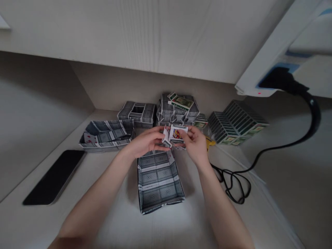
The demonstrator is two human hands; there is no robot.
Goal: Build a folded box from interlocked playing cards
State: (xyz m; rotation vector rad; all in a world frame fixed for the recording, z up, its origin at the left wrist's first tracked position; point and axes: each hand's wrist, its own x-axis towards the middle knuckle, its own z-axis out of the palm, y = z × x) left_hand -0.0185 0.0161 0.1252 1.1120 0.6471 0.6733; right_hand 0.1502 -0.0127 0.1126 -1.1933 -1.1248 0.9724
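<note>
My left hand (145,142) and my right hand (195,143) meet over the desk, both pinching a small folded playing-card piece (176,135) that shows a red and white face. It sits at the far end of a long open tray made of joined playing cards (158,183), patterned backs up, lying on the desk straight below my hands. Fingers of both hands are closed on the folded piece.
A second card-built tray (106,135) and a card box (137,112) stand at the back left, a stack of card units (177,108) behind my hands, a row of folded cards (236,122) at right. A black phone (55,176) lies left; a black cable (233,180) trails right.
</note>
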